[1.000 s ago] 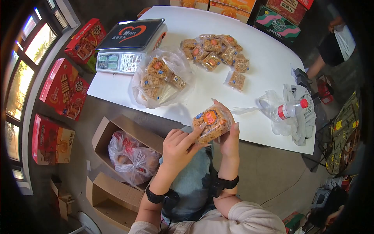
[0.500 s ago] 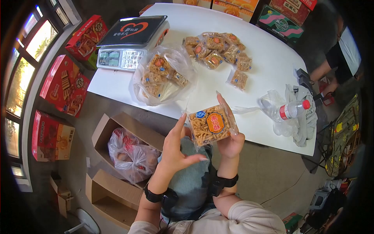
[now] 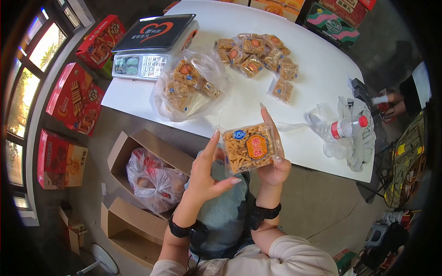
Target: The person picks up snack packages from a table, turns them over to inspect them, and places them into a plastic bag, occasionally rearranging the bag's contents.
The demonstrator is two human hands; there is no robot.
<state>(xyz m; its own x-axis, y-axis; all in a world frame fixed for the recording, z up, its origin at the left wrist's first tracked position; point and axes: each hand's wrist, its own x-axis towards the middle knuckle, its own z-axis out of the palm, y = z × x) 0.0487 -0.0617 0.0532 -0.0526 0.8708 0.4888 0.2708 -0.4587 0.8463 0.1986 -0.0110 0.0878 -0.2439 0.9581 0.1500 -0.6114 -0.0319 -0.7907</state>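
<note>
A clear-wrapped square crunchy snack cake (image 3: 241, 154), with an orange and blue label, is held up over the table's front edge. My right hand (image 3: 272, 168) grips its right side, thumb at the lower right corner and fingers behind. Beside the left edge, my left hand (image 3: 202, 177) is open, index finger and thumb wide apart, index fingertip right at the upper left corner. Beyond them a clear plastic bag (image 3: 161, 94) holds several similar packs. More wrapped snack cakes (image 3: 252, 66) lie heaped on the white table (image 3: 317, 99).
A digital scale (image 3: 156, 39) stands at the table's back left. On the right lie a water bottle (image 3: 348, 128) and crumpled plastic bags (image 3: 361, 154). Below left, an open cardboard box (image 3: 120, 158) contains a filled bag. At far right is another person's arm (image 3: 397, 97).
The snack cake has turned slightly, its label now facing the camera more squarely. My hands have barely moved. At the far right, the other person's arm has shifted.
</note>
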